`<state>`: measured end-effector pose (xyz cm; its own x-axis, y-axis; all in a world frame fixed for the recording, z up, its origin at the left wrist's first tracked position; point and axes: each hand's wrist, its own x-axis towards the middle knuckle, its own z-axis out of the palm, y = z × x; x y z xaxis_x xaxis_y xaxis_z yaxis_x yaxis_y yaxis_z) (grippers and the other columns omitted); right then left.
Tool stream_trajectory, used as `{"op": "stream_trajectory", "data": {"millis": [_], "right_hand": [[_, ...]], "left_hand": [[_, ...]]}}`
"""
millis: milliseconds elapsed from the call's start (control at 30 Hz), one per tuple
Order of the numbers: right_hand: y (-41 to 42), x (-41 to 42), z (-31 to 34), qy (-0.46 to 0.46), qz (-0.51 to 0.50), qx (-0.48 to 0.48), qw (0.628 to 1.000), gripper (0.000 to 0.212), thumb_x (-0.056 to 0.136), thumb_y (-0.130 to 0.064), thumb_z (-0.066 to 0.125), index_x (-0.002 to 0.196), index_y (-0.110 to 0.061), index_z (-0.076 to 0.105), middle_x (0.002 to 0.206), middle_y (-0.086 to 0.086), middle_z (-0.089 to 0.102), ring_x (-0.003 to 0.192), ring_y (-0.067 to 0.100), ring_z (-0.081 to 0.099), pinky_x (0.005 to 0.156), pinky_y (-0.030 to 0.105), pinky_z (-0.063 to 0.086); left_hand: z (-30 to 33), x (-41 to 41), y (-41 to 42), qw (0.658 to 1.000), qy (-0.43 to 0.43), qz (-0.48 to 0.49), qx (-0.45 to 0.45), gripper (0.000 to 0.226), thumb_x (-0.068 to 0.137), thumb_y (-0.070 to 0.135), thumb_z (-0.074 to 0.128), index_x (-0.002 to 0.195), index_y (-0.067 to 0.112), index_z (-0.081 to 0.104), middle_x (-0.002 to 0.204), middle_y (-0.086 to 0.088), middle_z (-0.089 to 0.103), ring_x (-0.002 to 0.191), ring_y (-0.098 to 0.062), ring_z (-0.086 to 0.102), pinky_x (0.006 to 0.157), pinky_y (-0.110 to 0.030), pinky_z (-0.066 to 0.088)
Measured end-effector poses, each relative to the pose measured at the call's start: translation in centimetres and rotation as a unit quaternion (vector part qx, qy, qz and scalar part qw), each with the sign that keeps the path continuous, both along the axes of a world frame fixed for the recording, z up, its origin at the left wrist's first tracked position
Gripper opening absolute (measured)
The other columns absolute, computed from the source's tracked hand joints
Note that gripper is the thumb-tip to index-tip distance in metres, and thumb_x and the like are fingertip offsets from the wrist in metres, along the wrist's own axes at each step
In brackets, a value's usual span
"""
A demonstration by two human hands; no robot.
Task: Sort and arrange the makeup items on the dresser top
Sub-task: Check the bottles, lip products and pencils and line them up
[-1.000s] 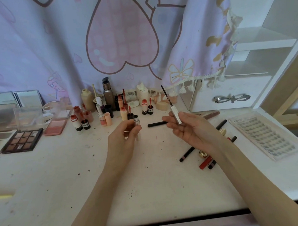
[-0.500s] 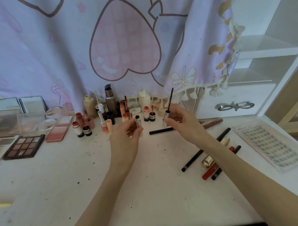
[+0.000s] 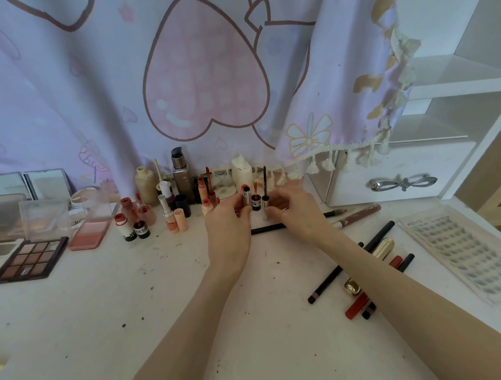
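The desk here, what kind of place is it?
Likely a bedroom dressing table: lipsticks and an eyeshadow palette crowd the white top, with a drawer and a cartoon cloth behind.

both forearms bare, no sleeves or jewellery showing.

Ranged about the tall brown pump bottle at the rear of the white dresser top: left of it, the brown eyeshadow palette; right, the clear lash tray; in front and rightward, dark pencils.
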<state>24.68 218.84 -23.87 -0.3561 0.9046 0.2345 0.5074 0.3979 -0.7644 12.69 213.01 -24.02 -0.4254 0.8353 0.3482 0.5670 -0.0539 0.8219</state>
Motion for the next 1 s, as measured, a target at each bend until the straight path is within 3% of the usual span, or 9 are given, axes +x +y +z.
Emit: {"op": "stream_trajectory", "data": {"millis": [167, 500, 833, 933, 1000], "right_hand": [[0.21, -0.15, -0.32, -0.007, 0.005, 0.003, 1.000, 0.016, 0.085, -0.007, 0.063, 0.101, -0.007, 0.064, 0.086, -0.006, 0.058, 0.071, -0.004, 0.051, 0.064, -0.002, 0.038], [0.61, -0.53, -0.68, -0.034, -0.003, 0.011, 0.999, 0.017, 0.083, -0.007, 0.065, 0.100, -0.010, 0.063, 0.081, -0.013, 0.054, 0.077, 0.005, 0.053, 0.065, -0.002, 0.038], [0.60, -0.71, -0.79, -0.039, -0.002, 0.006, 0.999, 0.014, 0.083, -0.008, 0.065, 0.096, -0.010, 0.062, 0.087, -0.006, 0.058, 0.080, 0.007, 0.055, 0.066, -0.002, 0.038], [0.56, -0.62, -0.81, -0.037, -0.003, 0.006, 0.999, 0.019, 0.083, -0.007, 0.065, 0.101, -0.009, 0.063, 0.092, -0.004, 0.060, 0.081, 0.007, 0.055, 0.066, -0.002, 0.037], [0.47, -0.48, -0.75, -0.031, -0.007, 0.007, 0.999, 0.024, 0.083, -0.007, 0.064, 0.107, -0.008, 0.062, 0.099, -0.001, 0.062, 0.083, 0.008, 0.055, 0.069, 0.001, 0.039]], "left_hand": [[-0.11, 0.23, 0.49, 1.000, 0.002, 0.002, 0.009, 0.019, 0.087, 0.008, 0.060, 0.105, 0.012, 0.067, 0.090, 0.005, 0.064, 0.088, -0.010, 0.057, 0.080, -0.017, 0.038], [-0.51, 0.19, 0.84, 1.000, -0.023, 0.006, 0.007, 0.029, 0.086, 0.008, 0.061, 0.115, 0.012, 0.062, 0.103, 0.001, 0.064, 0.094, -0.008, 0.057, 0.091, -0.023, 0.044], [-0.87, 0.03, 1.04, 1.000, -0.016, 0.008, 0.009, 0.030, 0.086, 0.006, 0.060, 0.115, 0.011, 0.061, 0.104, -0.002, 0.064, 0.095, -0.011, 0.058, 0.087, -0.020, 0.045], [-0.92, -0.01, 0.97, 1.000, -0.020, 0.006, 0.006, 0.032, 0.086, 0.005, 0.060, 0.118, 0.010, 0.059, 0.105, -0.001, 0.064, 0.092, -0.007, 0.056, 0.077, -0.008, 0.042], [-0.87, 0.00, 0.85, 1.000, -0.018, 0.006, 0.003, 0.033, 0.086, 0.005, 0.060, 0.119, 0.010, 0.059, 0.106, -0.001, 0.064, 0.092, -0.006, 0.056, 0.077, -0.008, 0.041]]}}
